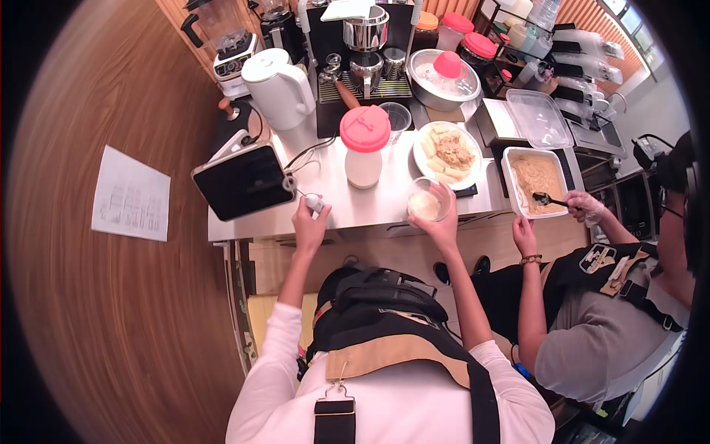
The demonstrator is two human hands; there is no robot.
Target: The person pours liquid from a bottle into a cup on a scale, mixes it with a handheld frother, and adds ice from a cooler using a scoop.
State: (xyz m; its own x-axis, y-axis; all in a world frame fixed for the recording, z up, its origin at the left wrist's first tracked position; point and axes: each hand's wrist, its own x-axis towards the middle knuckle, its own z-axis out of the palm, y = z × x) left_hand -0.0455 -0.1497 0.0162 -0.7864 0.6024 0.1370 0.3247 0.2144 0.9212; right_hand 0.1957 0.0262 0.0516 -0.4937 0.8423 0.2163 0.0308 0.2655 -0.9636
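Note:
My left hand (311, 220) is closed around a small white handheld milk frother (314, 202), whose thin shaft points up and left toward the tablet. In my right hand (441, 220) is a clear cup (424, 201) with a pale, creamy liquid low inside it, held tilted at the counter's front edge. A translucent shaker bottle with a red lid (364, 140) stands on the counter between my hands. Just beyond the cup sits a white plate (475, 172) of pale food sticks with a brown, shredded-looking heap.
A co-worker's gloved hand (586, 207) holds a black spoon in a white tub (510, 181) of tan mixture at right. A tablet (244, 181) and white kettle (277, 89) stand left. Behind are an espresso machine (366, 44) and a lidded steel pot (444, 85).

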